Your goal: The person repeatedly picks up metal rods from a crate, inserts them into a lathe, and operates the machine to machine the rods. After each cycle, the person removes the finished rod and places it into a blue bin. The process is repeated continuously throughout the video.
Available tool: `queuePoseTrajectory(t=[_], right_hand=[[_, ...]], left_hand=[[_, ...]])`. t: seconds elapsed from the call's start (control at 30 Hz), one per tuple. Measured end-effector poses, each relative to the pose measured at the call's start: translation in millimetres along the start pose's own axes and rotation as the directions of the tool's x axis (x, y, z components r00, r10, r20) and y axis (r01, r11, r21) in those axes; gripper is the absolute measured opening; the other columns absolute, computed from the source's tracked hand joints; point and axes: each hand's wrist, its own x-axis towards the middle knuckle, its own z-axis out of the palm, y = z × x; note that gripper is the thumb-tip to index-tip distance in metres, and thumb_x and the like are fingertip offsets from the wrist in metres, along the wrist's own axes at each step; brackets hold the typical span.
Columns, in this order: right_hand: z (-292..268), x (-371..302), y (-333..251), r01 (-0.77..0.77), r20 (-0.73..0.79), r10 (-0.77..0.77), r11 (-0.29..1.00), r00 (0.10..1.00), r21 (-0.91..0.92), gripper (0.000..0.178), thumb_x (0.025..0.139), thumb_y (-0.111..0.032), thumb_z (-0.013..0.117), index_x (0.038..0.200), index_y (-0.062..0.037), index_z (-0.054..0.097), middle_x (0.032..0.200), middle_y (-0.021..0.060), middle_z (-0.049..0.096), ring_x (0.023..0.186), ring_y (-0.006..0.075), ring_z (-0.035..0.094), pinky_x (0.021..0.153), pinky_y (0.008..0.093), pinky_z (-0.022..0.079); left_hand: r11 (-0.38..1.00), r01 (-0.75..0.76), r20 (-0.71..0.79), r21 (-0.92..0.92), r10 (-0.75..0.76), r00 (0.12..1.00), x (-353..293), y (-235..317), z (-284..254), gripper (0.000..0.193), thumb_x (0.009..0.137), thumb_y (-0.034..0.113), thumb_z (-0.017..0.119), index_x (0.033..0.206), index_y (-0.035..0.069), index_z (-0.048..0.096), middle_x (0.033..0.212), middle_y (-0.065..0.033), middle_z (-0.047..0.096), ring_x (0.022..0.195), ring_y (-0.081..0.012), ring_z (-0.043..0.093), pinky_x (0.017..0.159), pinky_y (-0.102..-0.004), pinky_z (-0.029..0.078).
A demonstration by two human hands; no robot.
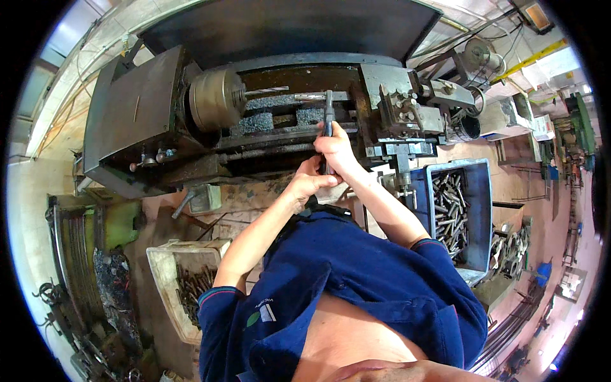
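Observation:
My right hand (336,149) is wrapped around the middle of a slim, dark metal tool (329,114), which points away from me over the lathe bed. Just below it, my left hand (308,181) closes at the tool's near end, largely hiding that end. The tool's exact kind does not show. Beyond my hands is a metal lathe, its round chuck (216,100) at the left with a thin rod (267,91) sticking out toward the right. A shiny metal bar (310,97) lies near the tool's far tip. Grey metal chips (257,122) are heaped on the bed.
The tool post (400,109) and tailstock (449,93) stand to the right on the lathe. Lower right, a blue crate (489,213) holds many metal rods. A cream crate (164,280) with brownish rods sits lower left, near a small greenish box (207,198).

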Motion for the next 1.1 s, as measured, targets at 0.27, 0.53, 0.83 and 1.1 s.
queuePoseTrajectory(t=[0.27, 0.53, 0.83, 1.1], right_hand=[[2, 18, -27, 0.015, -0.035, -0.022, 0.982, 0.999, -0.189, 0.027, 0.064, -0.008, 0.054, 0.090, -0.0027, 0.050, 0.067, 0.0002, 0.046, 0.060, 0.0091, 0.042, 0.051, 0.0241, 0.035], [29, 24, -31, -0.069, -0.057, 0.056, 0.962, 0.997, -0.265, 0.027, 0.061, -0.012, 0.057, 0.083, 0.0003, 0.047, 0.067, 0.0066, 0.048, 0.063, 0.0156, 0.047, 0.055, 0.0298, 0.041], [81, 25, -23, -0.021, 0.006, 0.024, 0.949, 1.000, -0.315, 0.031, 0.062, -0.011, 0.057, 0.090, 0.0003, 0.048, 0.071, 0.0072, 0.050, 0.068, 0.0153, 0.046, 0.061, 0.0294, 0.040], [77, 24, -22, 0.015, -0.032, -0.028, 0.940, 0.999, -0.340, 0.026, 0.062, -0.009, 0.054, 0.086, -0.0014, 0.046, 0.064, 0.0036, 0.044, 0.060, 0.0138, 0.043, 0.052, 0.0288, 0.037]], left_hand=[[0.998, -0.032, 0.038, -0.052, 0.034, 0.999, 17, 14, 3, 0.063, 0.060, 0.011, 0.073, 0.115, -0.002, 0.045, 0.104, -0.0071, 0.055, 0.093, -0.0156, 0.055, 0.086, -0.0287, 0.045], [0.997, 0.009, 0.056, -0.075, -0.005, 0.998, 9, 22, -18, 0.068, 0.056, 0.020, 0.080, 0.110, -0.003, 0.045, 0.099, -0.0083, 0.054, 0.089, -0.0168, 0.056, 0.081, -0.0280, 0.046], [0.999, -0.011, 0.010, -0.038, 0.011, 1.000, -17, 34, -62, 0.063, 0.060, 0.016, 0.078, 0.110, -0.003, 0.045, 0.100, -0.0078, 0.053, 0.085, -0.0161, 0.057, 0.079, -0.0284, 0.049], [0.997, -0.004, 0.009, -0.079, 0.005, 1.000, -14, 32, -56, 0.065, 0.059, 0.014, 0.078, 0.111, -0.003, 0.044, 0.099, -0.0073, 0.055, 0.088, -0.0157, 0.057, 0.078, -0.0278, 0.049]])
